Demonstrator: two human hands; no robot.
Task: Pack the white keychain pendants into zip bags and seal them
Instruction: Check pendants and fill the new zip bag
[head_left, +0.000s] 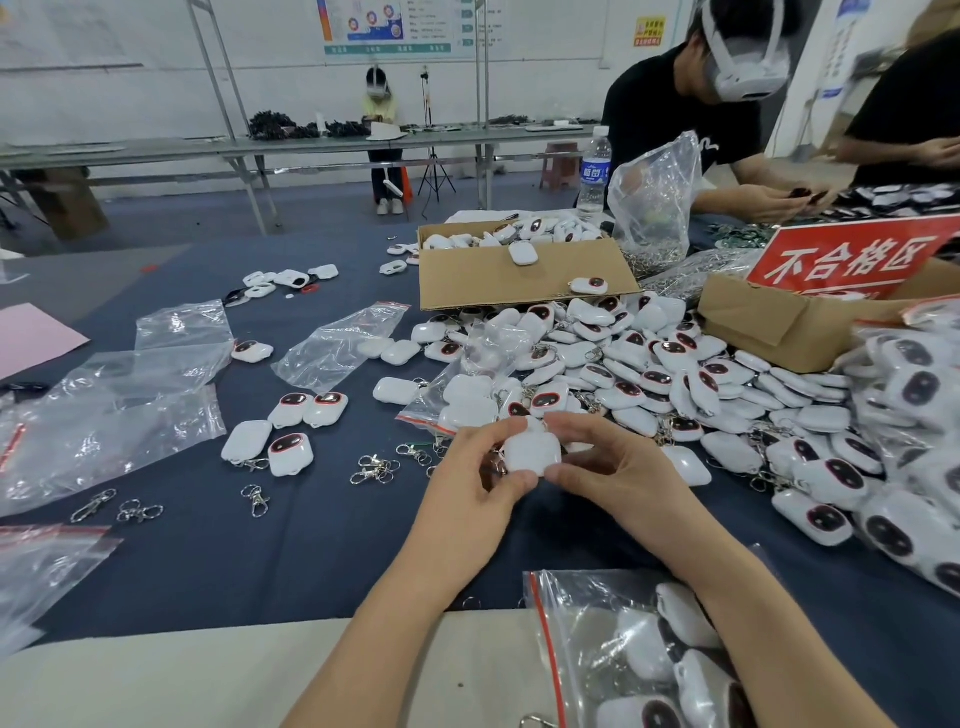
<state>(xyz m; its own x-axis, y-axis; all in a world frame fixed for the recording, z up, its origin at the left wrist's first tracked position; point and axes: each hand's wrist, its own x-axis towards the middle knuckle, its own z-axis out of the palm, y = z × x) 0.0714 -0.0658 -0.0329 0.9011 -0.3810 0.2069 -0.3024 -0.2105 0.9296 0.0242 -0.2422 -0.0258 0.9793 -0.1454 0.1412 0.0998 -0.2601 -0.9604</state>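
Note:
Both my hands hold one white keychain pendant (532, 453) above the dark blue table (291, 551). My left hand (475, 483) pinches its left side between thumb and fingers. On the other side, my right hand (605, 467) grips it with curled fingers. A large heap of white pendants (675, 384) with dark oval faces spreads to the right. A zip bag (639, 654) with a red seal strip, holding several pendants, lies under my right forearm near the table's front edge. Another partly filled zip bag (467, 400) lies just beyond my hands.
Empty zip bags (114, 415) and loose metal clasps (374, 467) lie on the left. An open cardboard box (519, 280) of pendants stands at the back, a second box with a red sign (852, 260) at the right. Two people work across the table beside a water bottle (595, 174).

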